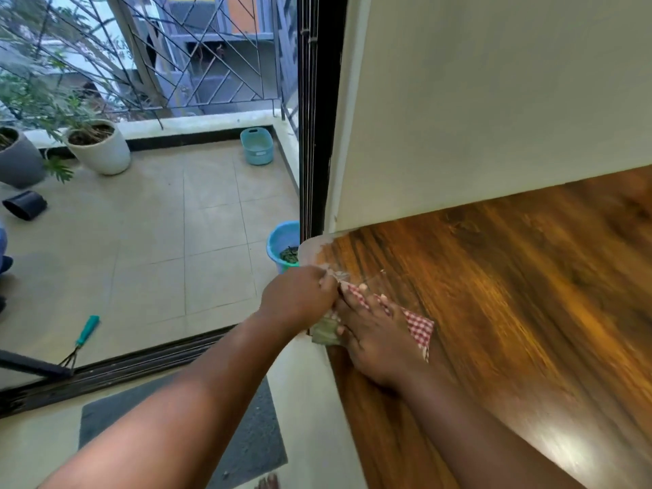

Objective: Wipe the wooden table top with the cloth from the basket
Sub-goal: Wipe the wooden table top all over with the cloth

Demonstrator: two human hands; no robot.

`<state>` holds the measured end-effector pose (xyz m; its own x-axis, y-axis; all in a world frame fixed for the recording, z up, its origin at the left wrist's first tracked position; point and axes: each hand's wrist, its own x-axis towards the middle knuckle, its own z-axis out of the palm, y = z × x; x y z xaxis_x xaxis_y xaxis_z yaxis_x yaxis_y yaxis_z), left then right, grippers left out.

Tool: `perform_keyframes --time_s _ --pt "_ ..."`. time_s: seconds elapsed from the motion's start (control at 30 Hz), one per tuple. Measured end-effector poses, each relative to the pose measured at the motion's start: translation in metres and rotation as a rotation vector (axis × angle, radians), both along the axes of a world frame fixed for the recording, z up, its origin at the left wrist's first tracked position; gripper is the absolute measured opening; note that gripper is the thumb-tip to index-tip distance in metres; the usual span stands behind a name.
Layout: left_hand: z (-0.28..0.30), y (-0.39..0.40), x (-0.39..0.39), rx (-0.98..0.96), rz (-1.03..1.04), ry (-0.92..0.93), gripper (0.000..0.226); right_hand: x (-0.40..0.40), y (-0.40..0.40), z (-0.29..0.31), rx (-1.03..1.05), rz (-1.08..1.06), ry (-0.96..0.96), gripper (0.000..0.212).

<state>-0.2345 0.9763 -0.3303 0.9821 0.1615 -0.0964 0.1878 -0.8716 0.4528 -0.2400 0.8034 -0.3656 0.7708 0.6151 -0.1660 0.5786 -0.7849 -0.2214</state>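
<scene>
A: Item one, the surface?

B: Wooden table top (511, 294), glossy brown grain, set against a pale wall (494, 100). Its near-left corner meets a black door frame (310, 135).

A: Item two, the cloth?

B: Red-and-white checked cloth (418, 328), lying on the table top near its left edge. Most of it is covered by the hands; one corner shows bare to the right of them.

A: Right hand?

B: Right hand (377, 333), palm down, fingers spread flat over the cloth, pressing it to the wood. Not curled round it.

A: Left hand?

B: Left hand (300, 298), at the table's left edge, fingers bunched closed on the cloth's far end, where a frayed pale bit shows. It touches the right hand's fingertips.

A: Anything under the hands besides cloth?

B: A greenish-grey scrap (326, 335) at the table edge, just below the left hand. I cannot tell what it is.

A: Beyond the door?

B: Tiled balcony floor (176, 224). A small teal basket (257, 146) in the far corner, well apart from the table. A blue bucket (282, 245) just beside the door frame, dark matter inside. A white plant pot (100, 146) and a grey plant pot (17, 157) to the left. A teal-handled hand rake (83, 338) lies near the door track.

A: Indoors?

B: Grey mat (247, 435) on the floor below the left forearm.
</scene>
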Motion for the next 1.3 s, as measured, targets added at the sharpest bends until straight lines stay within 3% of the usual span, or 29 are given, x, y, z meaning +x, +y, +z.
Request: perform_keyframes --time_s 0.13,0.27,0.37,0.53,0.7,0.83,0.97,1.13,1.3 --pt "0.007 0.03 0.042 -0.079 0.18 -0.145 0.033 0.034 0.022 -0.006 -0.037 -0.003 -0.037 0.054" --pt "-0.012 0.042 0.065 -0.134 0.2 -0.042 0.036 0.056 0.043 -0.009 -0.016 -0.058 -0.003 0.053" --pt "-0.027 0.041 0.061 -0.155 0.181 -0.093 0.031 0.072 0.061 -0.009 -0.023 -0.081 -0.005 0.054" --pt "-0.041 0.019 0.05 -0.218 0.237 -0.08 0.06 0.09 0.083 -0.005 0.008 -0.098 0.036 0.06" --pt "-0.05 0.003 0.045 -0.302 0.423 -0.075 0.065 0.093 0.083 -0.005 -0.039 -0.086 0.05 0.058" --pt "-0.055 0.01 0.049 -0.36 0.5 0.014 0.065 0.076 0.08 0.0 0.001 -0.083 0.025 0.052" --pt "-0.052 0.032 0.059 -0.44 0.592 0.064 0.066 0.003 0.053 0.002 0.063 -0.005 0.062 0.057" --pt "-0.049 0.037 0.06 -0.371 0.422 0.095 0.066 -0.091 -0.004 0.0 -0.036 0.03 0.003 0.054" --pt "-0.06 0.026 0.054 -0.404 0.169 0.167 0.072 -0.101 -0.027 0.006 -0.038 -0.031 -0.006 0.056"
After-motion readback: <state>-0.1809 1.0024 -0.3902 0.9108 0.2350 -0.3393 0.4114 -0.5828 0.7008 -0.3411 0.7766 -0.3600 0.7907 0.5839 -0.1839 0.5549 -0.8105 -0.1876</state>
